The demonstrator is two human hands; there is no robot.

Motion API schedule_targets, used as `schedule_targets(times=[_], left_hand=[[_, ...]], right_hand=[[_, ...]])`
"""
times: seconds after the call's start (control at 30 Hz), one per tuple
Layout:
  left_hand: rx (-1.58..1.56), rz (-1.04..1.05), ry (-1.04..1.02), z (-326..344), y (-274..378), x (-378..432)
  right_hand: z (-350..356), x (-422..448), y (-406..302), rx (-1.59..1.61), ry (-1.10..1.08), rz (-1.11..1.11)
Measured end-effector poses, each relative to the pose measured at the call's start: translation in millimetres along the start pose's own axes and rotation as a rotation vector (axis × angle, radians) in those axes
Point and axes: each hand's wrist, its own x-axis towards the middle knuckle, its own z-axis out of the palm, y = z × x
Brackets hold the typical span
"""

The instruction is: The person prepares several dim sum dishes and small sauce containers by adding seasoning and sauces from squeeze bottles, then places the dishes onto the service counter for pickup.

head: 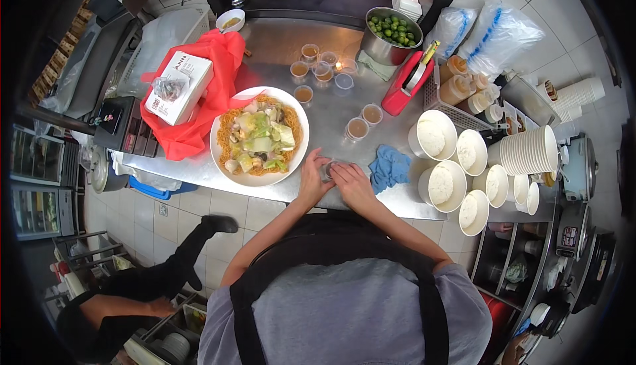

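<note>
My left hand and my right hand meet at the near edge of the steel counter, both gripping a small clear plastic cup between them; the fingers hide part of it. Just beyond stand two sauce cups of brown liquid. Farther off is a group of several similar cups. To the left of my hands lies a large white plate of crispy noodles topped with vegetables. A crumpled blue cloth rests right of my right hand.
Rice-filled white tubs and stacked tubs stand right. Behind are a red tape dispenser, a basket of sauce bottles and a steel pot of green limes. A white box sits on red plastic at left. Another person is at lower left.
</note>
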Motion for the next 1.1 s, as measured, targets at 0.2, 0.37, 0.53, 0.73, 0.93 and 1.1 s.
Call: schedule_targets(times=[0.2, 0.37, 0.53, 0.73, 0.93, 1.1], left_hand=[[0.005, 0.011, 0.008, -0.6, -1.9, -1.3], [-0.037, -0.016, -0.012, -3.9, 3.4, 2.0], [-0.13, -0.037, -0.073, -13.5, 14.1, 7.2], [-0.133, 0.252, -0.019, -19.6, 87.1, 96.0], [-0.016, 0.297, -0.04, 26.4, 68.9, 155.4], [-0.051, 0.336, -0.12, 40.7, 53.6, 166.5]], right_hand=[[15.1, -16.5, -5.4, -0.122, -0.061, -0.003], [15.7, -26.2, -0.2, -0.061, -0.1, 0.006], [-30.7, -11.8, 9.8, 0.572, 0.025, 0.226], [-63.1, -18.6, 43.5, 0.618, 0.51, 0.55], [-48.4, -32.6, 42.8, 0.639, 0.569, 0.624], [-18.3, -32.3, 59.3, 0.695, 0.568, 0.69]])
